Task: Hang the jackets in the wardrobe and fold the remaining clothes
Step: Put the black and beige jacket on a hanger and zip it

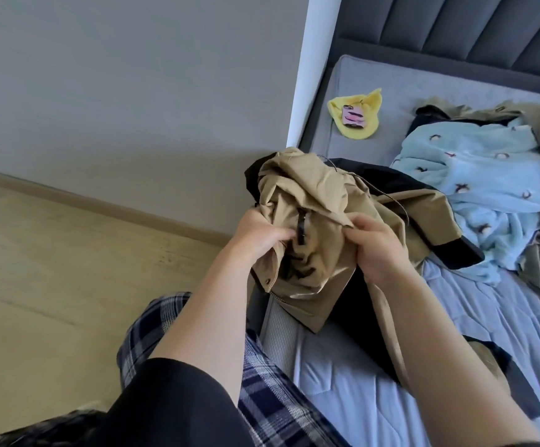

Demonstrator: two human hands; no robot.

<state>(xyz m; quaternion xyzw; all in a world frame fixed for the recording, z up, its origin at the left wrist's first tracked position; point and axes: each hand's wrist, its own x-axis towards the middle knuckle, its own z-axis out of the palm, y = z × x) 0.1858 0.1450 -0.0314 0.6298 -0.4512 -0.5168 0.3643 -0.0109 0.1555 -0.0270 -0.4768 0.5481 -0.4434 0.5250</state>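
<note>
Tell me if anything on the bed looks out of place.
A phone in a pink case lies on a yellow cloth near the headboard, the one thing there that is not clothing. Otherwise just unfolded clothes: the tan jacket in both hands and a crumpled light-blue fleece garment.

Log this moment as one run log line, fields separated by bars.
stage: handling jacket | left hand: gripping tan jacket | right hand: gripping it too | bed: light blue fleece garment, yellow cloth under phone

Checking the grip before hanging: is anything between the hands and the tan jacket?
Nothing visible: the left hand and right hand both clutch the bunched tan jacket directly. No wardrobe is in view.
</note>
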